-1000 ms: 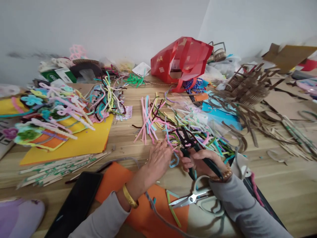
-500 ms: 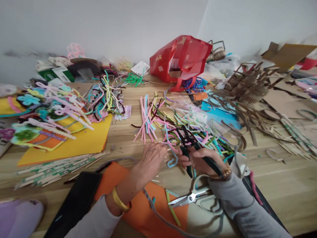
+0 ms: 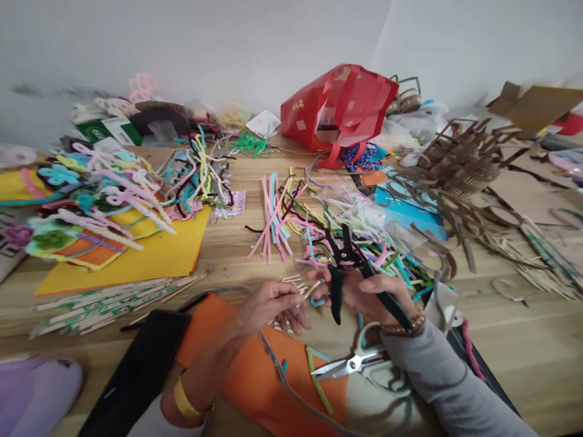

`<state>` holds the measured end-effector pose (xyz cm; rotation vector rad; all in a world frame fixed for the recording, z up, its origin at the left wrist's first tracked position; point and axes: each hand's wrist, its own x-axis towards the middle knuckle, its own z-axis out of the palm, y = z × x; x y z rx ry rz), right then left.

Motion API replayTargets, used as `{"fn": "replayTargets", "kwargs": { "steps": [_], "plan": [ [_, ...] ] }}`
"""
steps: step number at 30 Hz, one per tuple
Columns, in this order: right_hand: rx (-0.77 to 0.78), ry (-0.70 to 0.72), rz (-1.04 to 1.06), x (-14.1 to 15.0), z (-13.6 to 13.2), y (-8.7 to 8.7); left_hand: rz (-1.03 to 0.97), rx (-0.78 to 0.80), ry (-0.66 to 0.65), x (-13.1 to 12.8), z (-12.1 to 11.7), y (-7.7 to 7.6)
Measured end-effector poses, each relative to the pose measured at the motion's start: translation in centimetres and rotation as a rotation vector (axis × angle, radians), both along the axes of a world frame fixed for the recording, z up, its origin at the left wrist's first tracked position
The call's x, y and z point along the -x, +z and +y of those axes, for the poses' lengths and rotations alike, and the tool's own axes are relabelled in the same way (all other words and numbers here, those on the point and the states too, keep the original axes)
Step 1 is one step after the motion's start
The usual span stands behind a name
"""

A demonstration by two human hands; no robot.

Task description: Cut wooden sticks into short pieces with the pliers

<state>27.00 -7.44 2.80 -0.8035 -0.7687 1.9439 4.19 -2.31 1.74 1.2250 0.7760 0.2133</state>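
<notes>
My right hand (image 3: 371,294) is wrapped round a pair of wire strippers (image 3: 347,258) with dark green handles. Their black jaws are spread and point away from me. A short pale stick piece (image 3: 313,287) shows at that hand's fingertips, close to my left hand (image 3: 276,306). The left fingers are loosely apart, palm turned inward, over several cut stick pieces (image 3: 294,280); no held thing shows in them. Right under the right wrist lie scissors (image 3: 353,363) with pale handles, blades partly apart, over an orange sheet (image 3: 259,376).
Pink and blue pipe cleaners (image 3: 272,221) lie ahead, beside a tangled multicoloured heap (image 3: 392,249). Pipe-cleaner flowers (image 3: 59,176) and long sticks (image 3: 113,300) are at left. A black phone-like slab (image 3: 136,370) is near me. A red bag (image 3: 305,109) and woven baskets (image 3: 460,158) stand behind.
My left hand has moved down and its fingers have loosened, uncovering the cut sticks. The wire strippers have shifted slightly, still in my right hand; the view has turned a little left.
</notes>
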Motion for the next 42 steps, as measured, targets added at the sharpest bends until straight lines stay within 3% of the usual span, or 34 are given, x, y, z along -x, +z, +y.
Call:
{"fn": "replayTargets", "kwargs": {
  "steps": [7, 15, 24, 29, 37, 42],
  "plan": [
    [-0.010, 0.042, -0.011, 0.7, 0.9, -0.6, -0.080, 0.143, 0.033, 0.3, -0.6, -0.6],
    [0.014, 0.075, -0.037, 1.2, 1.2, -0.8, -0.155, 0.139, 0.014, 0.7, -0.8, -0.8],
    [-0.108, 0.142, 0.065, 1.2, 1.4, -1.3, -0.180, 0.231, -0.019, 0.6, -0.7, -0.8],
    [-0.064, 0.130, 0.008, 1.2, 1.3, -1.3, -0.181, 0.216, -0.042, 0.7, -0.6, -0.8],
    [-0.016, 0.069, -0.143, 0.9, 0.6, -0.7, -0.182, 0.172, -0.033, 0.8, -0.8, -1.4],
    [-0.012, 0.084, -0.354, -0.5, -0.9, 2.0, -0.213, 0.149, -0.010, 0.7, -0.7, -0.7]
  ]
}}
